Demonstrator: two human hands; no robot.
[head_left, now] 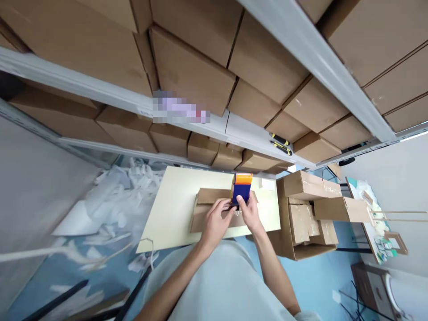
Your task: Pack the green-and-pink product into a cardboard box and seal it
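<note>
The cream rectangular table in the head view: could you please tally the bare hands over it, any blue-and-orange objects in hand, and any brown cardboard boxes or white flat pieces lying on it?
Bare hands: 2 (left hand, right hand)
Blue-and-orange blocky object: 1
Brown cardboard box: 1
White flat piece: 1
Total: 5

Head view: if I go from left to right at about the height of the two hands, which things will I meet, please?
Pile of white packing scraps → left hand → right hand → large open carton with smaller boxes in it → far side table.
</note>
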